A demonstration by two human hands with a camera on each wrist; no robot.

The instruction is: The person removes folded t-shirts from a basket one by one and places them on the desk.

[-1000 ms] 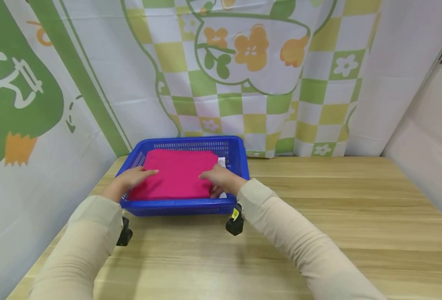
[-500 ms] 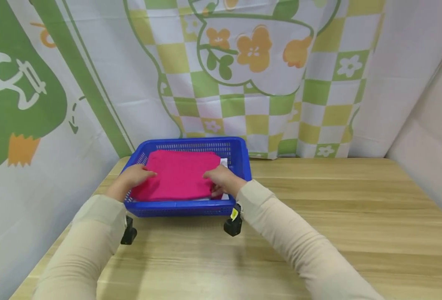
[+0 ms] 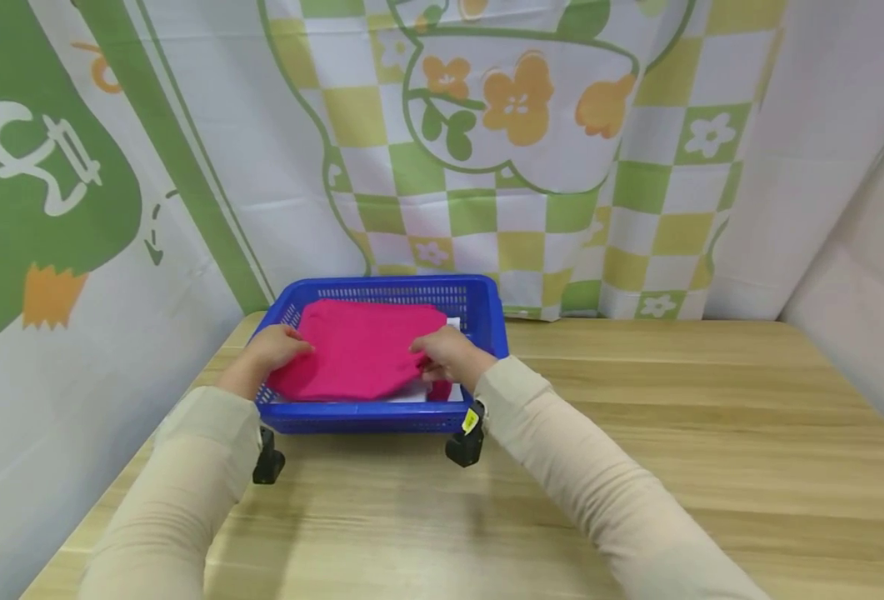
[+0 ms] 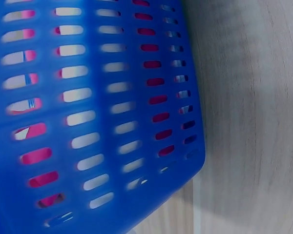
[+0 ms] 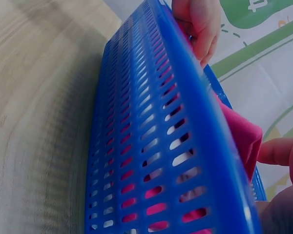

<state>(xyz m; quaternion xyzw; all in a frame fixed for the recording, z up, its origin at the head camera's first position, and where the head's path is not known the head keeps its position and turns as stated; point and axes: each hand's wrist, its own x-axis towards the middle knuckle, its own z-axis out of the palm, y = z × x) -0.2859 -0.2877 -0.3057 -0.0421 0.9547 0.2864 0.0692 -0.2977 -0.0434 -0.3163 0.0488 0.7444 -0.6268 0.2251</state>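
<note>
A folded bright pink cloth (image 3: 359,346) lies on top inside a blue plastic basket (image 3: 382,408). My left hand (image 3: 275,348) grips the cloth's left edge, thumb on top; its other fingers are mostly hidden. On the opposite side my right hand (image 3: 449,354) pinches the cloth's right edge near the front corner, which is raised. In the right wrist view the pink cloth (image 5: 241,136) stands up above the basket rim between the hands. Beneath it a white cloth (image 3: 412,392) and a darker pink layer (image 3: 439,390) show.
The basket stands on a wood-grain table (image 3: 636,433), near its back left, close to a patterned curtain (image 3: 471,217). Through the slots of the basket wall (image 4: 97,117), pink and white show in the left wrist view. A black wrist camera (image 3: 464,446) hangs below the right cuff.
The right front part of the pink cloth has been lifted and pulled in, baring more of the white and darker pink cloth beneath. The whole view has shifted slightly.
</note>
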